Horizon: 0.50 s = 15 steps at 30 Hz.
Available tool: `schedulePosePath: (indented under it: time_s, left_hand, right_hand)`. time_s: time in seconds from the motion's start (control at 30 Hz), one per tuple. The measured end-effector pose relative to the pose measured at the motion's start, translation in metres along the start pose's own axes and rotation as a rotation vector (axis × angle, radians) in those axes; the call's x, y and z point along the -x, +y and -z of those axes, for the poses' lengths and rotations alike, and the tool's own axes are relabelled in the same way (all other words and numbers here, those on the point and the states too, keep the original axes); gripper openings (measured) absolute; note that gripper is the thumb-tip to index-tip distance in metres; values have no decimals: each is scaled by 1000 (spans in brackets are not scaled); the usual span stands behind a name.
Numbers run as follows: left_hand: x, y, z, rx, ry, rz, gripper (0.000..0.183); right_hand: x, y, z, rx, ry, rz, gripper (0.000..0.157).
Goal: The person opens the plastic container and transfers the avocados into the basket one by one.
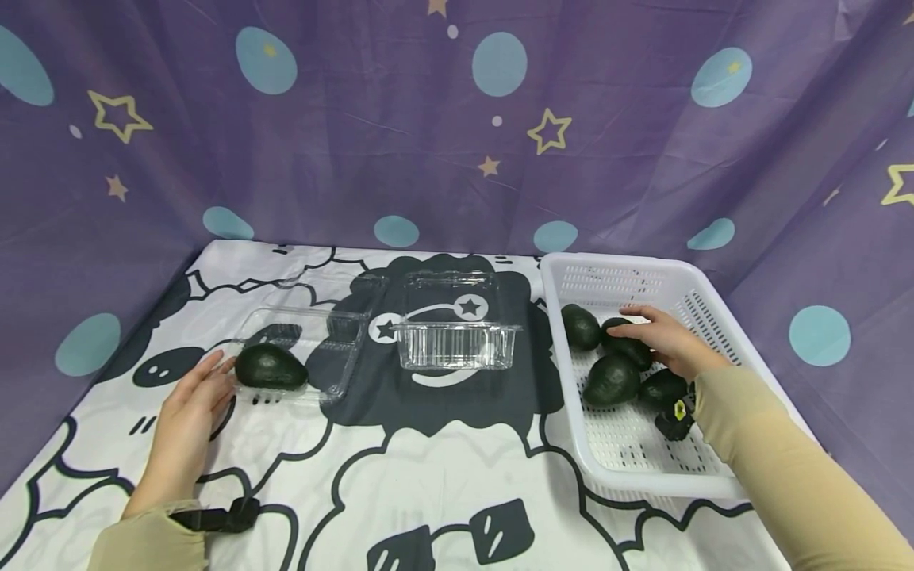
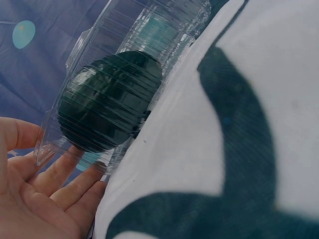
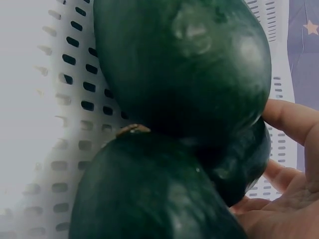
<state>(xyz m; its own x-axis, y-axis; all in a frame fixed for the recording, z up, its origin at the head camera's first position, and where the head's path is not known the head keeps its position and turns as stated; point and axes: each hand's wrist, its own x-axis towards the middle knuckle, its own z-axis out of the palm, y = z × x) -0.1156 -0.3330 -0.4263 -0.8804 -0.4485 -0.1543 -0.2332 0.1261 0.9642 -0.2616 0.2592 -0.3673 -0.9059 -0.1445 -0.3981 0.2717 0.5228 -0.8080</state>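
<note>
My left hand [image 1: 193, 404] is at the left side of a clear plastic clamshell container [image 1: 332, 385], its fingers touching the wall and rim. One dark green avocado [image 1: 270, 366] lies in the container; the left wrist view shows this avocado [image 2: 109, 99] through the ribbed wall. Inside the white basket [image 1: 580, 452], my right hand [image 1: 667, 337] holds an avocado [image 1: 628, 345] at the back of the group, fingers curled round its side. In the right wrist view, two nearer avocados partly hide that held avocado [image 3: 239, 167].
Another avocado [image 1: 581, 327] sits by the basket's left wall, with a front avocado [image 1: 612, 381] and a right one [image 1: 662, 388] nearby. A second clear container [image 1: 457, 347], lid raised, stands mid-table. Behind the table hangs a purple curtain [image 1: 428, 174].
</note>
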Motion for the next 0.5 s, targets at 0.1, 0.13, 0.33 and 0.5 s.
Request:
schedulePosePath:
  time_s: [0.1, 0.13, 0.33, 0.5]
  left_hand:
    - [0, 0, 0, -1, 1, 3, 56]
    - [0, 0, 0, -2, 2, 4, 56]
    - [0, 0, 0, 19, 6, 9, 56]
    - [1, 1, 0, 11, 2, 10, 55]
  right_hand:
    - [0, 0, 0, 3, -2, -2, 83]
    - [0, 0, 0, 5, -3, -4, 83]
    - [0, -2, 0, 8, 9, -1, 83]
    - [0, -2, 1, -2, 20, 21, 82]
